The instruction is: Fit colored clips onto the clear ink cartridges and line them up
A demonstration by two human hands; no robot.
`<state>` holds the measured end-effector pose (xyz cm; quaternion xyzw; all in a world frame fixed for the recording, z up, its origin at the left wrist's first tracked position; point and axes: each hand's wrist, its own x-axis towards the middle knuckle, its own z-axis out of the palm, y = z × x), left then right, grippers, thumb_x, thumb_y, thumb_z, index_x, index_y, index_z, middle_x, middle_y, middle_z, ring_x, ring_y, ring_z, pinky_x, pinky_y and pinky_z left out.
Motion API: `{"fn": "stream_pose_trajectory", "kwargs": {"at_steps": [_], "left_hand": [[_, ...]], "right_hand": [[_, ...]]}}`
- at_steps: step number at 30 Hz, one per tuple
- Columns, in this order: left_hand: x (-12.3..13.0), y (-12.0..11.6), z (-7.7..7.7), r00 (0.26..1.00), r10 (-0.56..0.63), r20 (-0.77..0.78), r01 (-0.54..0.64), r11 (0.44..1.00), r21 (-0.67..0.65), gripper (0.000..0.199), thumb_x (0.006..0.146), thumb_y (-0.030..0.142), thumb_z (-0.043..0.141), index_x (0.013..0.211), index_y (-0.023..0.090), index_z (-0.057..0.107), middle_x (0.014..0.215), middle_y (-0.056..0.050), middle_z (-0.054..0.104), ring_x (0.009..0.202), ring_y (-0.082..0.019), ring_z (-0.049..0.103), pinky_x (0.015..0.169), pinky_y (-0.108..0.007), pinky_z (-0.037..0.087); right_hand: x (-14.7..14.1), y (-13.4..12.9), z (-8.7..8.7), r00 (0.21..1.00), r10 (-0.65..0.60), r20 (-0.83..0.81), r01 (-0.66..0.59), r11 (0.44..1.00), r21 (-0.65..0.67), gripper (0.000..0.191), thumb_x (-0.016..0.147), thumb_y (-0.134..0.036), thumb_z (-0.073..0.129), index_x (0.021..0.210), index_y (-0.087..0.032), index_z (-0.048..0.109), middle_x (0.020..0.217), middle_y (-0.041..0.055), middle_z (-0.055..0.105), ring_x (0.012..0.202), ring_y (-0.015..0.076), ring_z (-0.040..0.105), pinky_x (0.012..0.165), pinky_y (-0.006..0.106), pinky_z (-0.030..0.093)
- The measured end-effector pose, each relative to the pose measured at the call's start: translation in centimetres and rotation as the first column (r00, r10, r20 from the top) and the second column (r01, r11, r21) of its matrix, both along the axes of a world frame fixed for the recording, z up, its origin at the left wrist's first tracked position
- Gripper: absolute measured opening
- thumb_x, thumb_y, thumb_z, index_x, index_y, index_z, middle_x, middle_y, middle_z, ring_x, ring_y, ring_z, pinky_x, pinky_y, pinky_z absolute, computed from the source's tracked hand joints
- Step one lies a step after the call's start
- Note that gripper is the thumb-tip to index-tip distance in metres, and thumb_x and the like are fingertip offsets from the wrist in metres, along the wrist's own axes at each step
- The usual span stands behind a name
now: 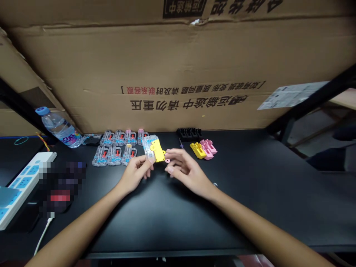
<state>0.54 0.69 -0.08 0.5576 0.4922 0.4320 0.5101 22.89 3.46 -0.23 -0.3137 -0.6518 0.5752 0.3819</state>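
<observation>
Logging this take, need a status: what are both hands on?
Left hand pinching clear plastic packet with yellow plastic piece. Right hand open, beside small pink plastic ring. Clear bagged parts lie beyond left hand.

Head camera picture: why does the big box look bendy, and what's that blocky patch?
In the head view, the cardboard box and table edge look curved, probably from a wide lens; the blocky patch beside the power strip is pixelated, hiding what's there; the left hand and right hand look fairly sharp.
</observation>
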Motion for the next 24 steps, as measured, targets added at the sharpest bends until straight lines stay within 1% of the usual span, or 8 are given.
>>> {"fn": "stream_pose_trajectory", "kwargs": {"at_steps": [3,5,9,11,13,15,19,24], "left_hand": [[0.0,0.1,-0.4,0.999,-0.032,0.01,0.032,0.999,-0.018,0.059,0.091,0.073,0.062,0.075,0.017,0.062,0.055,0.001,0.059,0.047,-0.01,0.05,0.05,-0.022,0.038],[0.2,0.1,-0.6,0.998,-0.053,0.021,0.054,0.998,-0.032,0.06,0.092,0.074,0.06,0.079,0.016,0.064,0.058,0.001,0.061,0.048,-0.01,0.05,0.05,-0.022,0.038],[0.3,0.2,-0.8,0.995,-0.093,0.036,0.095,0.994,-0.05,0.06,0.097,0.072,0.053,0.091,0.014,0.069,0.062,0.0,0.063,0.048,-0.01,0.051,0.05,-0.023,0.038],[0.3,0.2,-0.9,0.994,-0.104,0.024,0.105,0.993,-0.049,0.054,0.098,0.068,0.056,0.095,0.015,0.07,0.064,0.0,0.064,0.05,-0.01,0.052,0.052,-0.023,0.04],[0.3,0.2,-1.0,0.993,-0.115,0.005,0.115,0.992,-0.054,0.048,0.097,0.063,0.061,0.094,0.016,0.069,0.065,0.001,0.064,0.051,-0.01,0.052,0.053,-0.023,0.041],[0.4,0.1,-1.0,0.992,-0.128,-0.01,0.127,0.989,-0.07,0.044,0.096,0.06,0.063,0.092,0.017,0.068,0.066,0.0,0.064,0.051,-0.01,0.052,0.053,-0.022,0.041],[0.5,0.0,-0.9,0.987,-0.153,-0.04,0.149,0.984,-0.092,0.039,0.095,0.055,0.063,0.091,0.017,0.067,0.067,0.0,0.064,0.055,-0.011,0.053,0.053,-0.022,0.041],[0.6,-0.2,-0.8,0.981,-0.165,-0.098,0.16,0.985,-0.061,0.033,0.096,0.049,0.062,0.089,0.018,0.066,0.068,0.0,0.065,0.058,-0.011,0.054,0.056,-0.022,0.042]], "right_hand": [[0.0,0.0,-0.2,0.989,0.15,0.009,-0.149,0.987,-0.054,0.042,0.096,-0.044,0.074,0.133,-0.026,0.068,0.109,0.0072,0.073,0.092,0.0196,0.069,0.086,0.038,0.059],[0.0,0.1,-0.3,0.987,0.16,0.001,-0.159,0.982,-0.104,0.046,0.097,-0.044,0.074,0.138,-0.026,0.067,0.103,0.0061,0.074,0.088,0.0196,0.069,0.087,0.041,0.059],[0.2,1.1,-0.6,0.995,-0.018,-0.093,-0.003,0.975,-0.224,0.051,0.097,-0.042,0.074,0.145,-0.027,0.064,0.104,0.0069,0.076,0.088,0.0207,0.071,0.081,0.039,0.06],[0.5,1.9,-0.6,0.982,-0.118,-0.148,0.069,0.95,-0.304,0.051,0.097,-0.04,0.073,0.145,-0.028,0.063,0.109,0.0077,0.076,0.091,0.0204,0.072,0.079,0.036,0.06],[0.9,2.9,-0.4,0.969,-0.18,-0.167,0.106,0.921,-0.374,0.047,0.096,-0.035,0.073,0.142,-0.027,0.066,0.116,0.0079,0.076,0.092,0.0189,0.073,0.08,0.033,0.06],[1.3,3.9,-0.2,0.965,-0.211,-0.155,0.126,0.894,-0.43,0.044,0.094,-0.031,0.074,0.137,-0.026,0.068,0.118,0.0075,0.077,0.09,0.0173,0.073,0.081,0.031,0.06],[2.0,5.5,0.0,0.955,-0.242,-0.172,0.123,0.849,-0.513,0.039,0.093,-0.024,0.07,0.132,-0.024,0.07,0.111,0.0066,0.079,0.086,0.0157,0.074,0.081,0.028,0.062],[2.5,6.2,0.1,0.932,-0.307,-0.194,0.162,0.829,-0.536,0.048,0.094,-0.024,0.065,0.141,-0.029,0.062,0.111,0.0062,0.081,0.094,0.0186,0.078,0.091,0.034,0.065]]}}
